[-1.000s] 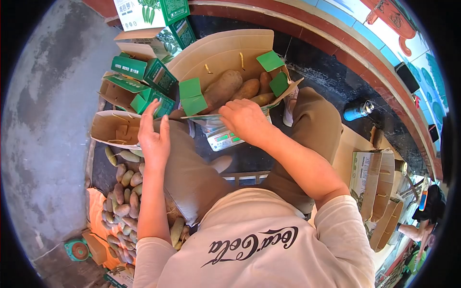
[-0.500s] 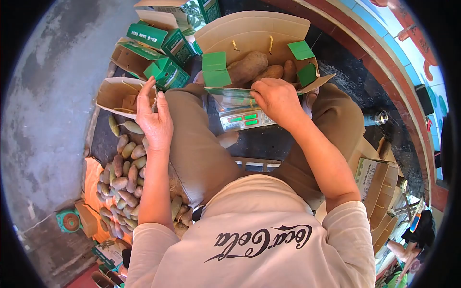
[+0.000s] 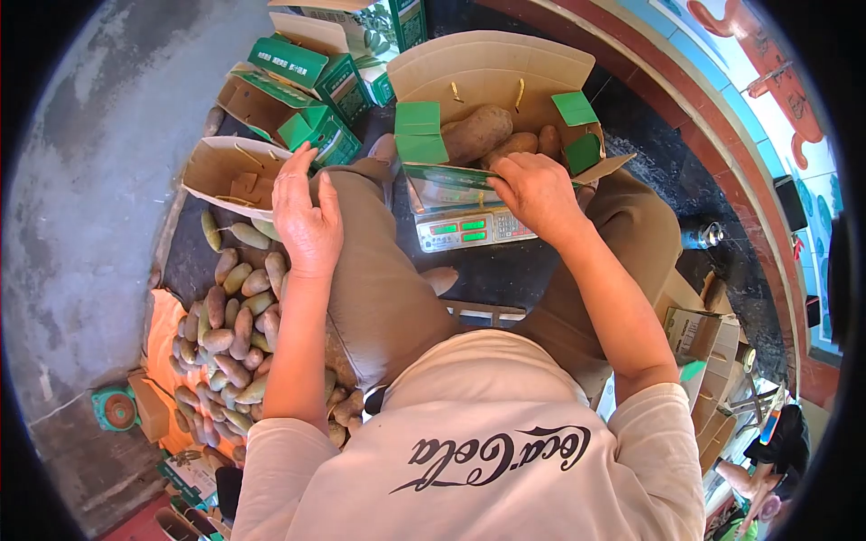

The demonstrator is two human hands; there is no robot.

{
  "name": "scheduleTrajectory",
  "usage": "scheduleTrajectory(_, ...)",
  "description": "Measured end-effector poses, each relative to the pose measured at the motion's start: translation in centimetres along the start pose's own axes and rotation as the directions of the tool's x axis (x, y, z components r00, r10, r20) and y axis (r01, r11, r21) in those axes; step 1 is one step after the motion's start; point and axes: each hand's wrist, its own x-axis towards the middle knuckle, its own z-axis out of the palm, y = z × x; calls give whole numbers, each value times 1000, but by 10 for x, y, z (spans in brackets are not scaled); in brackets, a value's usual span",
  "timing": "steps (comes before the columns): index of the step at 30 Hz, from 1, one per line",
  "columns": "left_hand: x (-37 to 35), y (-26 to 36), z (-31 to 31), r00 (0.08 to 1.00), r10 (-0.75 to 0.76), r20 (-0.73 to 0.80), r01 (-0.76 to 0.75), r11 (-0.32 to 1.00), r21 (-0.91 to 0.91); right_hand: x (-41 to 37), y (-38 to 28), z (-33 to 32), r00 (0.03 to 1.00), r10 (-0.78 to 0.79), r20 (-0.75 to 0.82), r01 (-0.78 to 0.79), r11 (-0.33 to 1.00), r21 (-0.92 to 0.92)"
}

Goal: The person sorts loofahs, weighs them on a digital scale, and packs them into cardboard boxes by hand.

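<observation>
My right hand (image 3: pixel 539 194) has its fingers curled over the front edge of a large open cardboard box (image 3: pixel 492 68) with green flaps. Inside it lie a few big brown oblong tubers (image 3: pixel 478 135), partly hidden by the front wall and my hand. The box is on a digital scale (image 3: pixel 474 229) with lit green displays, between my legs. My left hand (image 3: pixel 307 216) is raised with its fingers apart and holds nothing. Beside it stands a smaller open cardboard box (image 3: pixel 216 171).
A pile of brown and greenish tubers (image 3: pixel 236 334) lies left of my legs, partly on an orange sheet (image 3: pixel 162 361). Several green cartons (image 3: pixel 289 61) stand at upper left. On the right are a metallic can (image 3: pixel 708 235) and opened cartons (image 3: pixel 717 356). Another person (image 3: pixel 780 451) is at lower right.
The view has shifted slightly, so the box and scale appear a little lower and further right. My right hand stays at the box's front edge; my left hand stays raised.
</observation>
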Motion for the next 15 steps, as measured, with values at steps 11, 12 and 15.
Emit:
scheduleTrajectory(11, 1, -3, 2, 1000, 12, -13, -12, 999, 39, -7, 25, -32, 933, 105, 344, -13, 966, -259)
scheduleTrajectory(12, 1, -2, 3, 1000, 18, -12, -18, 999, 40, -7, 28, -34, 912, 125, 392, -1, 953, -302)
scheduleTrajectory(15, 1, -3, 6, 1000, 16, -20, -15, 999, 34, 3, 33, -44, 814, 211, 541, -3, 933, -360)
